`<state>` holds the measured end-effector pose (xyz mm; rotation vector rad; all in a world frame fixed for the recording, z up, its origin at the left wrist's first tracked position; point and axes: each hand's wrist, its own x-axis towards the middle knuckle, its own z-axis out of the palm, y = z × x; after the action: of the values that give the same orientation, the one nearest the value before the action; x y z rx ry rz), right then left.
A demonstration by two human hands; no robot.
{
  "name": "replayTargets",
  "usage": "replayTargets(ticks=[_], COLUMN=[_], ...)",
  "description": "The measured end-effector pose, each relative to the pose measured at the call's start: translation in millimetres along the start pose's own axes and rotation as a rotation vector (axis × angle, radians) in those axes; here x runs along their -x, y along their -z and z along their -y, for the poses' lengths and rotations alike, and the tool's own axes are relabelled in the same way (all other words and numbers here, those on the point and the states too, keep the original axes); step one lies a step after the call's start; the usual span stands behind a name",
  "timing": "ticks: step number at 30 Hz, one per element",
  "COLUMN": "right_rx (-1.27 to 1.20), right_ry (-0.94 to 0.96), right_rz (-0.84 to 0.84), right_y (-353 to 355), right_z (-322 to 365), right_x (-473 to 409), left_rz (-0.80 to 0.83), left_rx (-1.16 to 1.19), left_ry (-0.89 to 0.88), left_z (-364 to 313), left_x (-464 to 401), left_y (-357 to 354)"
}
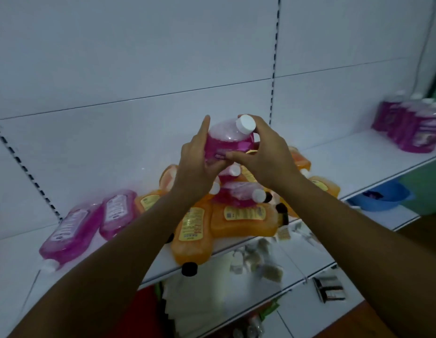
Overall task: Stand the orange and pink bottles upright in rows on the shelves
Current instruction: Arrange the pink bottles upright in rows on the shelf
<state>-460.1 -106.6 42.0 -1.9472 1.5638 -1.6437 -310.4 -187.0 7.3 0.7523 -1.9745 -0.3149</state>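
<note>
Hands: left hand (195,164) and right hand (263,152) both grip one pink bottle (227,140) above the heap; the bottle is raised clear of the shelf and tilted, its white cap (246,123) pointing up and to the right
Left fingers: curled round the bottle's left side and clamped on it, with the forefinger stretched straight up along the bottle's flank
Right fingers: wrapped over the shoulder and neck just below the cap; thumb pressed on the label at the front — clamped on the same bottle
Heap: orange bottles (243,218) with black caps lie flat and crossed over one another on the white shelf (358,152), directly under the hands; further pink bottles lie on top of them, one (238,195) with its white cap to the right; an orange bottle at the front (191,237) overhangs the shelf edge, cap downward
Left of heap: two pink bottles (90,223) lie on their sides next to each other, caps toward the shelf's front edge
Far right: standing pink bottles (414,123) — upright and packed close together at the back of the same shelf, well apart from the heap
Lower shelf: blue basin (382,198) at the right; small pale packets beneath the heap, too blurred to tell what they are
Backing: white panels with slotted uprights behind the shelf
</note>
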Motion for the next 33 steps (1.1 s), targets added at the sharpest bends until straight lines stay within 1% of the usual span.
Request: replayTargets(ticks=[2, 8, 11, 17, 20, 24, 29, 33], right_rx=[0.013, 0.071, 0.147, 0.299, 0.364, 0.391, 0.452, 0.478], right_ry=[-0.015, -0.072, -0.093, -0.18, -0.208, -0.274, -0.332, -0.373], right_rz=[-0.06, -0.193, -0.271, -0.381, -0.409, -0.389, -0.328, -0.269], right_y=[29.9, 123.5, 163.5, 234.3, 259.1, 281.2, 307.3, 326.8], right_z=[-8.4, -37.0, -58.0, -106.9, -140.4, -201.0, -288.2, -351.2], right_x=[8.0, 37.2, 50.2, 63.7, 57.4, 31.3, -25.7, -79.2], left_rz=[0.041, 0.082, 0.157, 0.337, 0.411, 0.496, 0.577, 0.609], left_rx=[0.045, 0.223, 0.266, 0.256, 0.207, 0.203, 0.283, 0.422], left_ry=[-0.007, -0.061, -0.076, -0.108, -0.096, -0.078, -0.004, 0.066], left_z=[-23.2, -98.5, -125.8, -162.8, -164.3, -149.3, -118.5, -96.3], left_x=[-9.1, -26.8, -33.9, -59.2, -76.7, -111.6, -166.4, -215.0], left_y=[-23.1, -108.1, -153.0, -247.7, -292.7, -351.8, -433.4, -491.9])
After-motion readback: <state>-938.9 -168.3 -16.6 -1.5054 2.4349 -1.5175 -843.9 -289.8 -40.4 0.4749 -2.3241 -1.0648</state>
